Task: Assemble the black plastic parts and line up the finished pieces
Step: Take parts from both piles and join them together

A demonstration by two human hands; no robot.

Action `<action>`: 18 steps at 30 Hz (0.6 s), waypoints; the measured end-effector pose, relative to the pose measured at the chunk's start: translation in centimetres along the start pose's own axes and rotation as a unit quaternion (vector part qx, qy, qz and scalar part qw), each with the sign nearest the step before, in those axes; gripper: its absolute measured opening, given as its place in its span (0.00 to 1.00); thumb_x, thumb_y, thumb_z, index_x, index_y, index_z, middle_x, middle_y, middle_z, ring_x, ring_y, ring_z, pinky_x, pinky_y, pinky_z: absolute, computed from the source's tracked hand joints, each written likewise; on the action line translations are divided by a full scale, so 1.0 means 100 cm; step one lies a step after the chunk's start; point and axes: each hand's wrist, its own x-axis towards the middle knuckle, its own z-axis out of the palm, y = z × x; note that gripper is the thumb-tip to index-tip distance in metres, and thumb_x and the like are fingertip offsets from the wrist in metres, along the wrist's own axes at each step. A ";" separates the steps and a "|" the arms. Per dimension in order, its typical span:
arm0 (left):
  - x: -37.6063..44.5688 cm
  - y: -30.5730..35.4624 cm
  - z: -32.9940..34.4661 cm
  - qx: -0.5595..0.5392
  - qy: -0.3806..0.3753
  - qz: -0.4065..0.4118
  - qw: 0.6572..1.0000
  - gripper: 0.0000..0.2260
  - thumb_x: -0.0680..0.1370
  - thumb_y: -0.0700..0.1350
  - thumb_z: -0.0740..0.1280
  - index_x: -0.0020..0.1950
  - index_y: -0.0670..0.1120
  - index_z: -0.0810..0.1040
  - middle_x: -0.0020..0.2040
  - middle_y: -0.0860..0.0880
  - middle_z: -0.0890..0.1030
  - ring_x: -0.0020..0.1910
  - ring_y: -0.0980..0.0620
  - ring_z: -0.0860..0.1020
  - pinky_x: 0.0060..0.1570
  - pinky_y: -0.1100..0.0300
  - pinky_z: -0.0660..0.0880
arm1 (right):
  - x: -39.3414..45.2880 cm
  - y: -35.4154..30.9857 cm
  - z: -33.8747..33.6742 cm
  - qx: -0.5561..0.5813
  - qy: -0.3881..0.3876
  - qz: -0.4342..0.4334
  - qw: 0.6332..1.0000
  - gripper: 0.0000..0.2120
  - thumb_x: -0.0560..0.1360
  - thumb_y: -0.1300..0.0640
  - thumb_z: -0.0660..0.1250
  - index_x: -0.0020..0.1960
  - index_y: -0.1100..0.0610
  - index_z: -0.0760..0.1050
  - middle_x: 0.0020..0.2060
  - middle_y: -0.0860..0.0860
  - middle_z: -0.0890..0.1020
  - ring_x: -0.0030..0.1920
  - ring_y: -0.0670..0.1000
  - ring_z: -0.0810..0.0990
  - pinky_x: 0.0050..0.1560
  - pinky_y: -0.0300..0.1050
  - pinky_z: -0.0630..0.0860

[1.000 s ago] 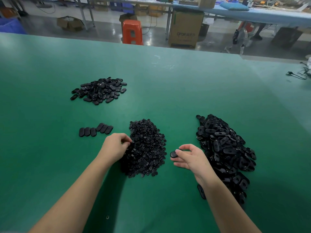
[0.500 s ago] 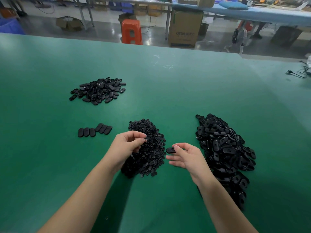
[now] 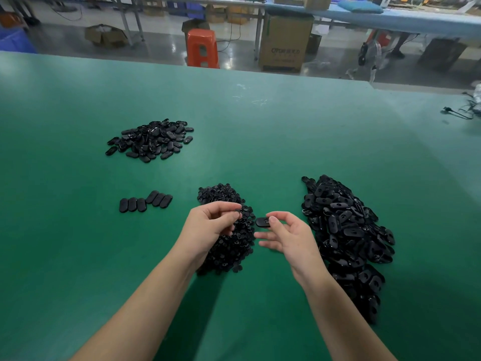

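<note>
Barely started: six finished pieces (image 3: 145,201) lined left of centre. Left hand (image 3: 208,225) pinched a small insert (image 3: 237,210), right hand (image 3: 289,235) an oval shell (image 3: 262,222); big piles (image 3: 346,230) remained.

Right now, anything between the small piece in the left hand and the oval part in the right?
Nothing visible. The left hand pinches a small piece, the right hand holds the oval part; only open air separates them, above the small-parts pile.

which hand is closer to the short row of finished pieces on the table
Left. The left hand is just right of the row of finished pieces, with bare table between. The right hand, pinching an oval piece, is farther right, beyond the left hand.
</note>
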 end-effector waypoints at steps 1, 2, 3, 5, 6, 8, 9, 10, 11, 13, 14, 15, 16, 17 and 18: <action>0.000 0.000 0.000 -0.002 0.004 -0.002 1.000 0.05 0.75 0.34 0.73 0.49 0.41 0.85 0.38 0.43 0.81 0.31 0.55 0.75 0.33 0.64 0.75 | 0.000 0.000 0.000 0.000 0.002 -0.005 1.000 0.05 0.83 0.61 0.64 0.56 0.61 0.76 0.50 0.60 0.85 0.44 0.57 0.88 0.43 0.46 0.85; 0.000 -0.001 0.001 -0.001 0.008 -0.004 1.000 0.04 0.75 0.34 0.73 0.49 0.41 0.85 0.37 0.44 0.81 0.31 0.55 0.75 0.33 0.64 0.75 | 0.000 -0.001 0.001 0.001 0.004 -0.009 1.000 0.05 0.83 0.61 0.64 0.56 0.61 0.76 0.50 0.60 0.85 0.44 0.58 0.88 0.44 0.46 0.85; 0.000 -0.002 0.001 0.004 0.013 -0.004 1.000 0.04 0.75 0.35 0.73 0.48 0.41 0.85 0.35 0.46 0.80 0.31 0.55 0.75 0.33 0.64 0.74 | -0.001 -0.001 0.001 0.004 0.006 -0.012 1.000 0.05 0.83 0.61 0.63 0.56 0.61 0.76 0.49 0.59 0.85 0.44 0.58 0.88 0.44 0.47 0.85; 0.000 -0.003 0.001 0.027 0.023 -0.001 0.999 0.03 0.75 0.36 0.74 0.46 0.43 0.85 0.34 0.49 0.80 0.31 0.56 0.73 0.33 0.65 0.73 | -0.001 -0.001 0.002 0.009 0.007 -0.018 1.000 0.05 0.84 0.61 0.62 0.56 0.61 0.76 0.49 0.59 0.86 0.45 0.59 0.88 0.45 0.49 0.85; 0.000 -0.004 0.002 0.042 0.027 0.002 0.999 0.03 0.75 0.37 0.75 0.44 0.45 0.85 0.34 0.51 0.79 0.30 0.57 0.72 0.32 0.66 0.71 | 0.000 -0.001 0.002 0.011 0.006 -0.021 1.000 0.05 0.84 0.62 0.62 0.56 0.61 0.75 0.49 0.59 0.86 0.45 0.59 0.88 0.45 0.49 0.85; 0.000 -0.005 0.002 0.062 0.036 0.009 0.997 0.03 0.75 0.39 0.75 0.43 0.46 0.85 0.32 0.53 0.77 0.28 0.58 0.68 0.31 0.67 0.67 | 0.000 -0.002 0.003 0.017 0.003 -0.027 0.999 0.05 0.84 0.62 0.61 0.56 0.61 0.74 0.49 0.58 0.87 0.45 0.59 0.88 0.44 0.48 0.85; 0.000 -0.005 0.002 0.065 0.041 0.011 0.997 0.04 0.75 0.39 0.75 0.42 0.47 0.85 0.32 0.53 0.76 0.28 0.58 0.67 0.30 0.67 0.66 | 0.000 -0.002 0.004 0.018 0.001 -0.030 0.999 0.04 0.84 0.62 0.60 0.56 0.61 0.74 0.49 0.57 0.87 0.45 0.59 0.88 0.43 0.48 0.85; 0.001 -0.005 0.002 0.062 0.044 0.011 0.997 0.04 0.75 0.39 0.75 0.43 0.46 0.85 0.32 0.51 0.75 0.28 0.57 0.67 0.29 0.66 0.65 | 0.000 -0.002 0.004 0.016 -0.001 -0.033 0.999 0.04 0.85 0.62 0.60 0.56 0.60 0.74 0.49 0.57 0.87 0.45 0.59 0.88 0.43 0.47 0.85; 0.001 -0.004 0.002 0.056 0.045 0.012 0.997 0.04 0.75 0.38 0.74 0.43 0.46 0.84 0.32 0.49 0.74 0.28 0.56 0.67 0.28 0.65 0.65 | -0.001 -0.002 0.004 0.014 -0.002 -0.036 0.999 0.04 0.85 0.62 0.60 0.56 0.60 0.73 0.49 0.56 0.87 0.45 0.59 0.87 0.43 0.47 0.84; 0.001 -0.002 0.004 0.053 0.042 0.014 0.998 0.03 0.76 0.37 0.73 0.44 0.44 0.83 0.33 0.41 0.77 0.28 0.54 0.69 0.27 0.63 0.68 | 0.000 -0.002 0.004 0.007 -0.004 -0.041 0.999 0.04 0.85 0.62 0.60 0.56 0.59 0.73 0.49 0.55 0.88 0.44 0.58 0.87 0.41 0.45 0.83; 0.000 -0.001 0.005 0.055 0.040 0.015 0.998 0.03 0.76 0.36 0.73 0.45 0.42 0.82 0.35 0.38 0.80 0.28 0.53 0.71 0.27 0.62 0.70 | 0.000 -0.001 0.005 0.002 -0.003 -0.043 0.999 0.04 0.85 0.62 0.59 0.56 0.59 0.73 0.49 0.54 0.88 0.44 0.57 0.87 0.40 0.44 0.83; 0.000 -0.001 0.006 0.052 0.036 0.015 0.998 0.02 0.77 0.35 0.72 0.46 0.41 0.81 0.38 0.37 0.83 0.27 0.52 0.72 0.26 0.61 0.72 | 0.001 0.000 0.005 -0.001 -0.001 -0.045 0.999 0.04 0.85 0.63 0.59 0.56 0.59 0.72 0.48 0.54 0.88 0.43 0.56 0.87 0.40 0.44 0.83; -0.001 -0.001 0.008 0.040 0.031 0.012 0.999 0.02 0.77 0.34 0.71 0.46 0.39 0.80 0.39 0.39 0.84 0.26 0.53 0.73 0.26 0.61 0.73 | 0.001 0.002 0.006 -0.004 0.001 -0.048 0.999 0.04 0.85 0.64 0.59 0.55 0.58 0.72 0.48 0.54 0.88 0.42 0.56 0.87 0.39 0.43 0.82; -0.002 0.000 0.010 0.023 0.023 0.007 0.999 0.02 0.78 0.33 0.70 0.47 0.39 0.80 0.39 0.40 0.85 0.26 0.53 0.73 0.25 0.61 0.74 | 0.002 0.003 0.006 -0.010 0.004 -0.053 0.999 0.05 0.85 0.64 0.59 0.55 0.58 0.72 0.47 0.53 0.88 0.42 0.55 0.87 0.38 0.43 0.82; -0.003 0.000 0.012 0.006 0.017 0.001 1.000 0.02 0.78 0.32 0.70 0.47 0.38 0.80 0.39 0.41 0.85 0.25 0.54 0.73 0.25 0.61 0.74 | 0.002 0.005 0.007 -0.023 0.009 -0.061 0.998 0.05 0.84 0.64 0.59 0.55 0.57 0.72 0.46 0.53 0.88 0.42 0.55 0.88 0.38 0.43 0.82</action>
